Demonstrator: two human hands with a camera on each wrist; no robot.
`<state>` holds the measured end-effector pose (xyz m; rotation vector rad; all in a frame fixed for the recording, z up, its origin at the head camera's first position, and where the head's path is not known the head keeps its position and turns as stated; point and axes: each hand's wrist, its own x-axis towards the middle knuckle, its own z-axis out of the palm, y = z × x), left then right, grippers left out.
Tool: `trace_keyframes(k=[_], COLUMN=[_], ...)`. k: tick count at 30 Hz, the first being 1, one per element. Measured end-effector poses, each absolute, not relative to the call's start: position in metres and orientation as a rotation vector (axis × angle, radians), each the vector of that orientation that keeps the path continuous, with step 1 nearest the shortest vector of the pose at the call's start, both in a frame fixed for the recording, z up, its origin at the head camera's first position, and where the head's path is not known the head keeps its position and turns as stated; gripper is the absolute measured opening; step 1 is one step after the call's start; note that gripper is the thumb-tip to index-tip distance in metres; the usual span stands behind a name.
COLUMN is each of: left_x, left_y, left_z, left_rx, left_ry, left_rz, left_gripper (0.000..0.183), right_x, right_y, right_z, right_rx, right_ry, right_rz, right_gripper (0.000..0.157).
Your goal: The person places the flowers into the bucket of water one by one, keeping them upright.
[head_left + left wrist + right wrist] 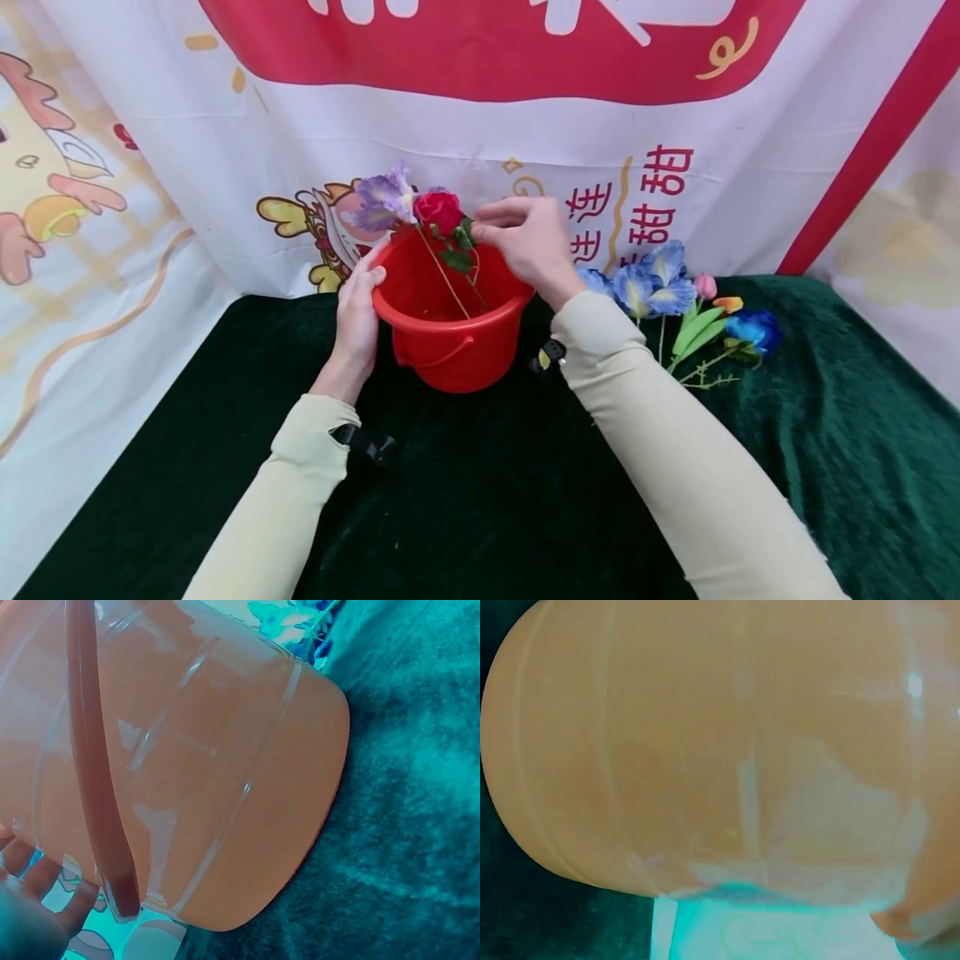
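A red plastic bucket [465, 367] stands on the green cloth, its handle hanging down in front. My left hand [354, 321] holds the bucket by its left rim, thumb over the edge; in the left wrist view, fingers [41, 877] lie along the side of the bucket [225, 787]. A purple flower [384, 200] leans out over the back left, its long stem running inside. Beside it is a red rose [438, 211] with green leaves. Above the right rim, my right hand [531, 242] pinches the rose at its leaves. The bucket's side [690, 750] fills the right wrist view.
To the right on the green cloth [840, 433] lie blue-and-white flowers [654, 285], a pink tulip [705, 286], an orange one [727, 304] and a blue rose [756, 330]. A printed white curtain [420, 125] hangs close behind the bucket.
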<state>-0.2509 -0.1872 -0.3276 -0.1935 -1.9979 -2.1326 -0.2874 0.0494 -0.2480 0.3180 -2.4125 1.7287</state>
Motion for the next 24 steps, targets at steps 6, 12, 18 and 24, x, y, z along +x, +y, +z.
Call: trace_keyframes(k=[6,12,18,24], left_x=[-0.251,-0.250,-0.250,-0.251], left_y=[-0.187,-0.188,-0.188,-0.186], left_z=[-0.327,-0.328,-0.328,-0.328], left_rx=[-0.201,-0.216,-0.218,-0.221], left_ry=[-2.000,-1.996,-1.997,-1.993], left_rz=[-2.125,-2.107,-2.111,-2.121], left_gripper=[0.055,0.055,0.055,0.055], right_x=[-0.277,-0.268,-0.267,-0.272], right_y=[0.083,0.115,0.140,0.166], right_z=[-0.254,-0.277,-0.303,-0.316], right_rx=[0.241,0.123,-0.011,-0.082], right_ry=[-2.090,-1.940,-1.982,-2.147], right_rz=[2.027,2.140,2.133,2.020], right_gripper=[0.026,0.024,0.024,0.035])
